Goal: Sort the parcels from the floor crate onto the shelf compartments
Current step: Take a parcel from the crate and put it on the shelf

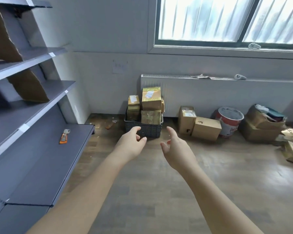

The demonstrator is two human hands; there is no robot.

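Parcels (151,98) untouched. Lower centre: left hand (130,144) and right hand (176,147) extended forward, empty, fingers loosely apart, palms facing. Beyond them at frame centre, dark floor crate (150,130) holds the stack; white labels too blurred to read.

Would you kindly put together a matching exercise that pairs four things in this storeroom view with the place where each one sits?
Things:
1. dark crate
2. orange tool
3. paint bucket
4. tallest parcel

Places:
A. on the floor between cardboard boxes
B. on the lowest shelf board
C. topmost in the dark crate's load
D. on the floor before the left end of the radiator

Pairs: 1-D; 2-B; 3-A; 4-C
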